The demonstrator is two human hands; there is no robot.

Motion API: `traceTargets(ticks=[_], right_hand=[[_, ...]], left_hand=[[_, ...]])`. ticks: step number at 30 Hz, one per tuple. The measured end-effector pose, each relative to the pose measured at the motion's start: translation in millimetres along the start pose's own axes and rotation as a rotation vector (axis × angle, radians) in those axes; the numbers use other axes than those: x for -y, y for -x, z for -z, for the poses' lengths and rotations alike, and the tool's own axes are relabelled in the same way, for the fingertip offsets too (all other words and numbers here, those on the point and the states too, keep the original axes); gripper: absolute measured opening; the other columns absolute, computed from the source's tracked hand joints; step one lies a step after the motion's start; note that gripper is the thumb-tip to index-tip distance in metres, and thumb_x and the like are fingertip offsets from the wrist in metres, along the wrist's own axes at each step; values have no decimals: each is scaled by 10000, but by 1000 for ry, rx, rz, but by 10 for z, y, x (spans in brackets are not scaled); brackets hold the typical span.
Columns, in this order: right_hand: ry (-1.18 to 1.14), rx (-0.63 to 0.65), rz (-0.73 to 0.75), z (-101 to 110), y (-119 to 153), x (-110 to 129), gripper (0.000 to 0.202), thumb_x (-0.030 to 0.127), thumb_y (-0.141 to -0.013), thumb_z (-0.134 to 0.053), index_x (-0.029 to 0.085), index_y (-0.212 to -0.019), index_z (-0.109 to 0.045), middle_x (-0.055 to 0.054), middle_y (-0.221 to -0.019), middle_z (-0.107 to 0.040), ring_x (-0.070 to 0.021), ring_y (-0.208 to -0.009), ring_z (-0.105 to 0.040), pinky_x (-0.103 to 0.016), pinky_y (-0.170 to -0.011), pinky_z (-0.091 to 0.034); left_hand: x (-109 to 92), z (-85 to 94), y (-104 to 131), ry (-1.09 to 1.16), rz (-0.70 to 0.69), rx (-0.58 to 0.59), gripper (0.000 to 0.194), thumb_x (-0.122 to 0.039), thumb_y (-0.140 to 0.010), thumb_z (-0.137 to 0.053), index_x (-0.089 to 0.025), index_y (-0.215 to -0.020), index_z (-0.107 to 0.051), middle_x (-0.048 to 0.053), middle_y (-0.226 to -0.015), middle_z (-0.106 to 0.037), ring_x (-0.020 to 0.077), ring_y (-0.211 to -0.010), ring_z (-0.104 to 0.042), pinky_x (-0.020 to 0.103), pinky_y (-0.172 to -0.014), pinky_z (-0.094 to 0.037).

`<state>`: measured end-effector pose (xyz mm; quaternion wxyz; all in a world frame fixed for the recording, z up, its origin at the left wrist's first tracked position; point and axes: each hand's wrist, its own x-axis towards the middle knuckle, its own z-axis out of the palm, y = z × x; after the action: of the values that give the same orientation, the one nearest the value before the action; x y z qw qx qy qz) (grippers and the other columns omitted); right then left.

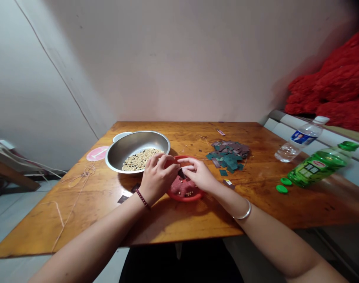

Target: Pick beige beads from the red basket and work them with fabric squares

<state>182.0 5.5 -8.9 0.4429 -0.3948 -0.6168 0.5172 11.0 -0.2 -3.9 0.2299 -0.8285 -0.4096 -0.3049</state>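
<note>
Above a red plastic basket (201, 196), my two hands meet fingertip to fingertip. My left hand (159, 172), with a beaded bracelet at the wrist, is closed in a pinch on a small dark piece (182, 173). The fingers of my right hand (199, 173) are bent together at the same piece; a silver bangle circles that wrist. Inside the basket lies reddish mesh cloth (179, 188) with several pale beads (189, 193) on it. Left of the basket, a steel bowl (114, 157) holds many pale and dark beads (141, 159).
Dark and green square scraps (231, 155) are heaped right of the basket. A water bottle (299, 141), a green drink bottle (321, 165) and green caps (282, 189) stand or lie farther right. Loose string (63, 212) trails across the wooden table's (91, 220) left side.
</note>
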Motion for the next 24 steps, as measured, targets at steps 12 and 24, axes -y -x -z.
traceTargets(ticks=[12, 24], right_hand=[[16, 2, 28, 9, -14, -10, 328, 88, -779, -495, 156, -1091, -568, -80, -1112, -631, -129, -885, -647, -271, -809, -513], [14, 16, 50, 11, -19, -71, 320, 105, -789, -503, 170, -1096, -562, -85, -1144, -619, -148, -933, -645, -302, -842, -513]], left_hand=[[2, 13, -15, 43, 11, 34, 114, -299, -829, -569, -276, -905, -651, 24, -1057, -595, 228, -1046, -452, 419, -914, -376], [-15, 43, -79, 268, 150, 56, 129, -304, -839, -553, -248, -845, -670, 33, -1001, -579, 202, -987, -457, 394, -901, -403]])
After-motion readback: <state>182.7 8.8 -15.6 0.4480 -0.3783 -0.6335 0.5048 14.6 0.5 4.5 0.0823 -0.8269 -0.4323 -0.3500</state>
